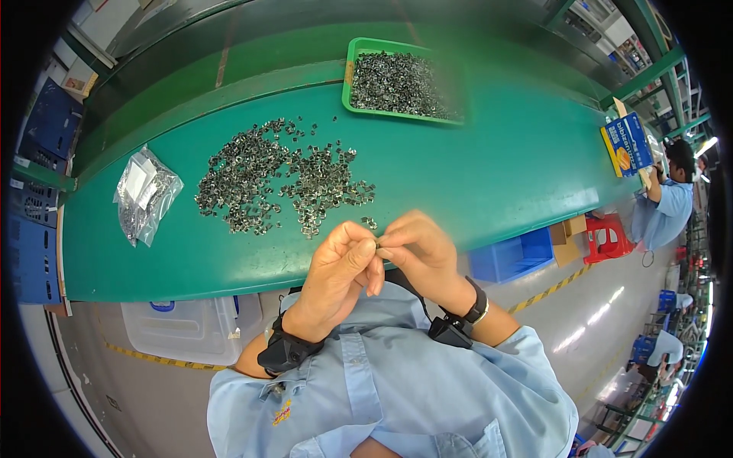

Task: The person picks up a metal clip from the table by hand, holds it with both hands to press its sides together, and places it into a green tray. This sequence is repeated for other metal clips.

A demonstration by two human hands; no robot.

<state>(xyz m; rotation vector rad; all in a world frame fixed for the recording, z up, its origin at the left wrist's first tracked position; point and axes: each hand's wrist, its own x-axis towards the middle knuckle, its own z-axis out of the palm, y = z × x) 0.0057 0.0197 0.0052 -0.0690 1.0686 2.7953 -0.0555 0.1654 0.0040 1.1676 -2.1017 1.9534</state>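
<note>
In the head view, with clock directions taken from the hands, the left hand (340,263) and the right hand (421,248) meet at the near edge of the green table (504,183). Each grip is pinched, thumb to finger, on one small metal piece (379,245), mostly hidden between the fingertips.

At 12 o'clock, a bright green tray (366,111) is heaped with small dark and silvery pieces (393,80); its right end is blurred. Between 10 and 11 o'clock, two loose heaps of like pieces (243,179) lie directly on the table. Toward 9 or 10 o'clock sits a clear plastic bag (156,210) holding silvery bits and a white slip (137,182).

Below the table, an open blue bin (492,262) stands at 3 o'clock and a translucent box (179,332) at 8 o'clock; I cannot tell their contents. At 2 o'clock is a blue-and-yellow carton (630,145), contents likewise unclear.
</note>
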